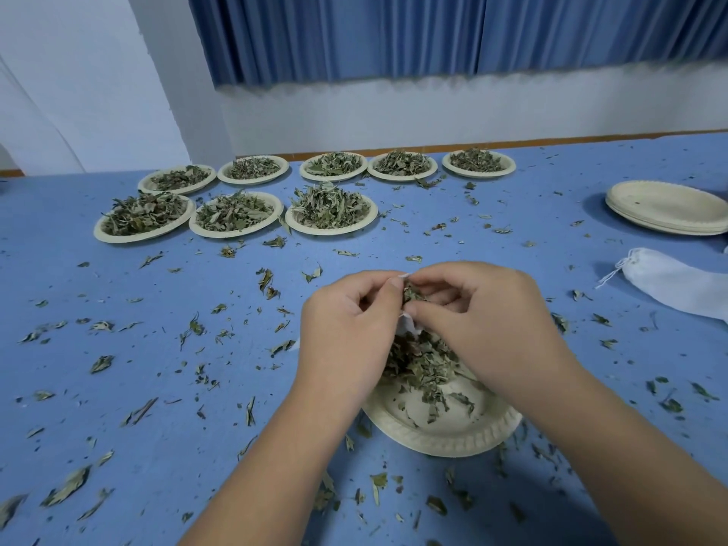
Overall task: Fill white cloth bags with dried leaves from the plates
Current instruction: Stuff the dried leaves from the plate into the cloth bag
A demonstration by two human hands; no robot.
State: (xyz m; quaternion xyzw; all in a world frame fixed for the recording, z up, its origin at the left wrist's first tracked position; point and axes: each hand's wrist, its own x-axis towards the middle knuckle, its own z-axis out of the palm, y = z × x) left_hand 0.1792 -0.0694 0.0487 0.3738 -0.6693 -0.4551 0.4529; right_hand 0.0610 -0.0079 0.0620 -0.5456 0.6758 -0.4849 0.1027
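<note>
My left hand (pixel 346 325) and my right hand (pixel 484 321) meet above a cream paper plate (pixel 441 435) near the table's front. Between them is a small white cloth bag (pixel 407 327), mostly hidden; only its rim and a corner show. My left hand pinches the bag's rim. My right hand's curled fingers hold a clump of dried leaves (pixel 411 294) at the bag's mouth. A pile of dried leaves (pixel 423 364) lies on the plate under my hands.
Several plates heaped with dried leaves (pixel 329 208) stand in two rows at the back. A stack of bare plates (pixel 665 208) and a filled white bag with drawstring (pixel 669 279) lie at the right. Leaf bits litter the blue table (pixel 157 348).
</note>
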